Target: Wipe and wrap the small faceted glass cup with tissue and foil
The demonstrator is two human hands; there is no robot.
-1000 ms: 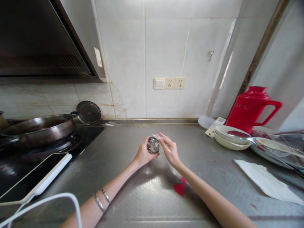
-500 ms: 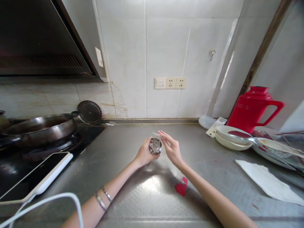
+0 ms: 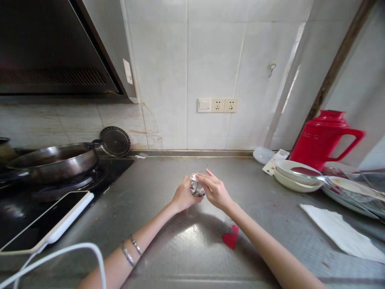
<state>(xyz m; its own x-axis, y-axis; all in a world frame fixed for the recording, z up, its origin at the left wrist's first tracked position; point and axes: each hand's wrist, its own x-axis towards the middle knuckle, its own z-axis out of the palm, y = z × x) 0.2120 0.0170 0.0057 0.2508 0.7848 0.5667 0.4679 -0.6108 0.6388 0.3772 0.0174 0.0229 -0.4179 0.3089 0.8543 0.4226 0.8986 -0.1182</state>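
- Both hands meet above the counter [image 3: 168,241]: left hand [image 3: 182,196] closed around a small shiny wrapped object [image 3: 196,188].
- Right hand [image 3: 215,192] pinches its wrapper; the peeling step seems in hand, and next needs a steady pull.

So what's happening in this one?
A person stands at a steel kitchen counter, holding a small shiny foil-wrapped item in the left hand. The right hand pinches its top, where a bit of white wrapper shows. A pan sits on the stove to the left; a red jug and stacked bowls sit to the right.
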